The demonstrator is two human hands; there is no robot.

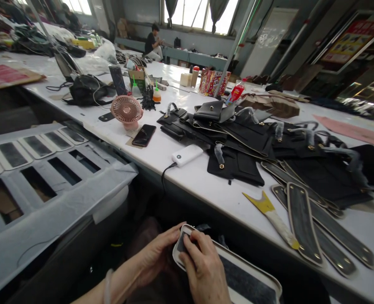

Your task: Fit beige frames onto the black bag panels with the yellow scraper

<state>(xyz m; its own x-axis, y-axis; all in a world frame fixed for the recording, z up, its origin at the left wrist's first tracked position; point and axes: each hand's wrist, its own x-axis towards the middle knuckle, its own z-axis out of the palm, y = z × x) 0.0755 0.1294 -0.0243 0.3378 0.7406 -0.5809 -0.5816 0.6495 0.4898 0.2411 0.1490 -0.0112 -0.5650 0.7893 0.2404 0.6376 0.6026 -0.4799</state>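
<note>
A long black panel with a raised cream rim and rounded corners (250,275) lies low in front of me, slanting down to the right. My left hand (157,255) grips its near-left end, fingers along the rim, with the underside of the grip hidden. My right hand (206,264) is closed over the same end, thumb and bent fingertips pressed on the dark surface. Bits of clear plastic film (203,227) show just behind the panel. On the table to the right lie a yellow notched tool with a wrapped handle (274,217) and several black straps with pale edges (304,223).
Black bag pieces with wrapped handles (244,143) cover the table's right half. A white power bank with a cable (187,155), a phone (144,135) and a pink fan (127,110) stand near the edge. To the left, a covered surface (79,207) bears several similar panels. A person (153,43) sits far back.
</note>
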